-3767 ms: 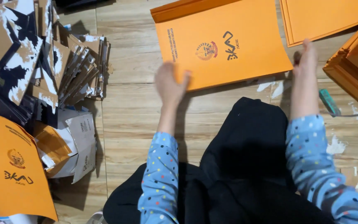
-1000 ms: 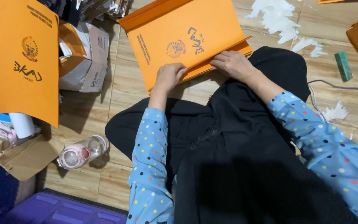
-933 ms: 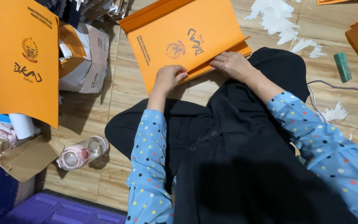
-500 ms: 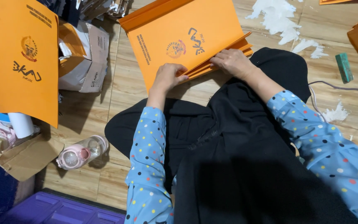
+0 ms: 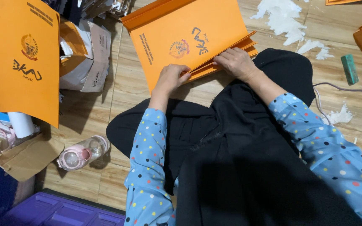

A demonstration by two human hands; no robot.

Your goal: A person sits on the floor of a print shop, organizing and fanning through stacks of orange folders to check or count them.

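A stack of orange paper folders (image 5: 189,37) with a round emblem and dark lettering lies on the wooden floor in front of my lap. My left hand (image 5: 170,79) rests on the near edge of the top folder, fingers curled over it. My right hand (image 5: 236,62) presses on the near right corner, fingers tucked into the fanned edges of the folders. Both sleeves are blue with coloured dots. A black cloth covers my lap.
A second orange folder stack (image 5: 21,54) stands at the left beside a torn cardboard box (image 5: 86,58). A pink-capped bottle (image 5: 82,152) lies on the floor. White paper scraps (image 5: 285,21), a green eraser-like block (image 5: 349,69), a cable (image 5: 344,90) and a purple crate (image 5: 59,211) lie around.
Since the earliest frame the folder stack came close to my lap. In the last second my right hand slid slightly up into the folder edges, lifting them a little.
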